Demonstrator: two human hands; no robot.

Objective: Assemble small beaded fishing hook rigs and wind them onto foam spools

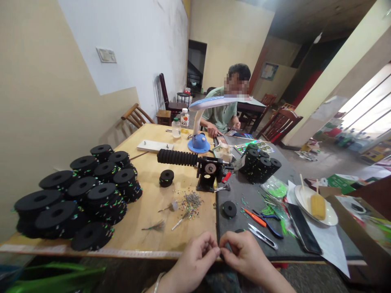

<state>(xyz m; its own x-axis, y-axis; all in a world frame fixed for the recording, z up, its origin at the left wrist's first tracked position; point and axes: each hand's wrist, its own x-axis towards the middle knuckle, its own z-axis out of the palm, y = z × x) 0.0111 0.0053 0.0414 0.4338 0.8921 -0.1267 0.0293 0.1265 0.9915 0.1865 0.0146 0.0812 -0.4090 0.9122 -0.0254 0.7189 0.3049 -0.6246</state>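
At the table's front edge, my left hand (195, 260) and my right hand (246, 254) almost meet, each with thumb and fingertips pinched together. Whatever lies between the fingertips is too small to make out. Just beyond them is a pile of small beads (192, 203), with thin wire bundles (154, 226) beside it. A black foam ring (229, 208) lies on the dark mat past my right hand. Farther back stands a black winding device (210, 173) with a ribbed black roll (177, 157).
Stacks of black foam rings (102, 191) fill the left side. To the right are orange-handled pliers (255, 217), silver snips (263, 237), a phone (304, 230) and a plate (331, 213) with corn. Behind the blue lamp (198, 144) sits a person (224, 110).
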